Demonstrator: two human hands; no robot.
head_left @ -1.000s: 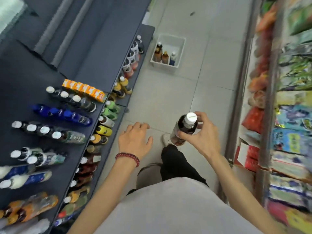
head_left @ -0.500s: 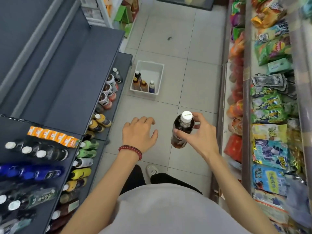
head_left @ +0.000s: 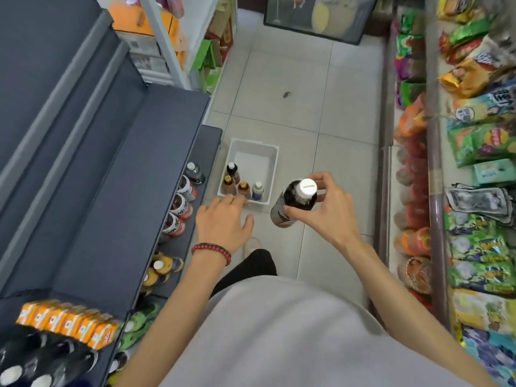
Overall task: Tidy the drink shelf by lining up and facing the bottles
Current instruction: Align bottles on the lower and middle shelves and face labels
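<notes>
Okay, right hand (head_left: 325, 216) has the bottle (head_left: 290, 198), thumb and fingers curled round the shoulder just under the cap (head_left: 306, 188). It's held in the air over the aisle floor, right of the white bin (head_left: 252, 142), well apart from any shelf. Left hand (head_left: 223, 222) is palm down with the fingers loosely spread and grips nothing. It hovers near the bin's near-left corner; I cannot tell if the fingertips touch it. Red bead bracelet (head_left: 212, 251) is on that wrist.

Handling, my guess: it looks full, so fairly heavy for its size. Plastic wall, stiff while sealed and not fragile, but smooth and likely slippery. The shoulder pinch is fine for carrying, but the body can swing. To set it down and face it I'd wrap the mid-body at the label and turn it there, not by the cap.

Looks: dark, near-black liquid and a white cap with small green print too small to read. A pale label with darker marks sits low on the body, mostly turned away. The bottle is tilted, cap toward me and base down and left.

The bin sits on the floor with four small bottles (head_left: 243, 187) standing along its near wall. The dark drink shelf (head_left: 134, 163) runs along the left, with a row of capped bottles (head_left: 181, 203) on its lower tier. I'd judge the held bottle goes there. Snack bags (head_left: 480, 141) are on the right.
</notes>
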